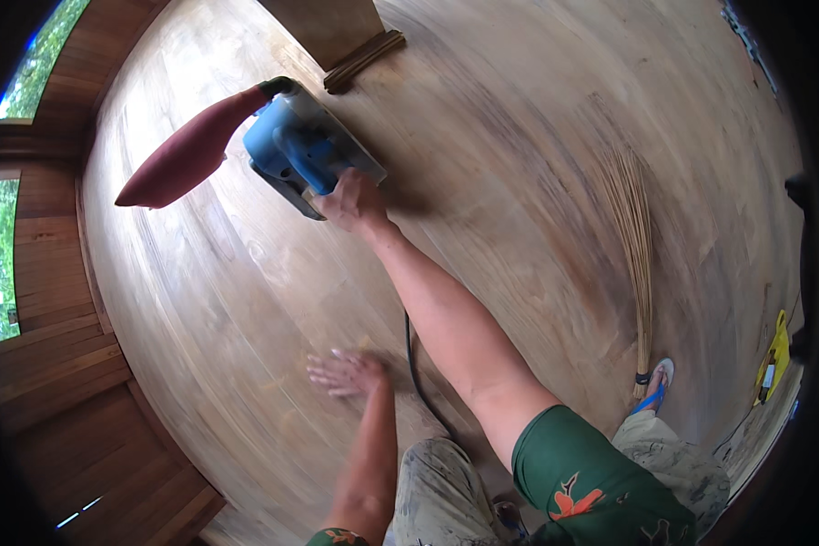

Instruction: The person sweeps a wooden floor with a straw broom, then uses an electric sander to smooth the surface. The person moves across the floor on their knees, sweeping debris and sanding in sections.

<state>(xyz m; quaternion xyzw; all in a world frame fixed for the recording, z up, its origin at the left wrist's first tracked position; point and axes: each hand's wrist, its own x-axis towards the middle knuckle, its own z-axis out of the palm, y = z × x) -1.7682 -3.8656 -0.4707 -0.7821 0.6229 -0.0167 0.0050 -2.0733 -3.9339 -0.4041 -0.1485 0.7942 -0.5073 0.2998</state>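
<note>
My right hand (355, 202) is closed around the rear handle of a blue belt sander (291, 144), my right arm stretched far forward. The sander rests on the wooden floor (482, 227), and a dark red dust bag (191, 150) sticks out from it to the left. My left hand (346, 373) is nearer to me, its fingers spread and its palm down at the floorboards, slightly blurred. A black cord (414, 364) lies between my two arms and runs back toward my knee.
A square wooden post (332, 32) with base trim stands just beyond the sander. A stick broom (642, 264) lies to the right, by my sandaled foot (655, 387). A yellow object (773, 355) is at the far right. A plank wall (55, 273) with window openings bounds the left.
</note>
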